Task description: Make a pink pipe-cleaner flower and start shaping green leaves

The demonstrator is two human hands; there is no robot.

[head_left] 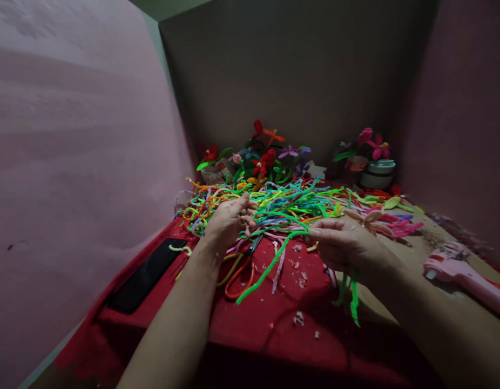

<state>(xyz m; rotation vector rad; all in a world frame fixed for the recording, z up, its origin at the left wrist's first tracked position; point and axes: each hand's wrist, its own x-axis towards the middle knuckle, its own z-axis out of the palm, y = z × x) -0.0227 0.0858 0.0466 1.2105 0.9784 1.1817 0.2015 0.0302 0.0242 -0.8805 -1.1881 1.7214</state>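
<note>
My right hand is closed, thumb and forefinger pinching a bright green pipe cleaner. One end of it bends down to the left over the red cloth, while more green ends hang below my palm. My left hand is at the near edge of a heap of coloured pipe cleaners, its fingers loosely curled and apart; I see nothing gripped in it. Beneath that wrist lie scissors with red and yellow handles, partly hidden by my forearm.
Left on the red cloth rests a black phone. Pipe-cleaner flowers stand at the back, near a lidded jar. A pink glue gun lies at right, with pink petals behind. Scraps dot the cloth.
</note>
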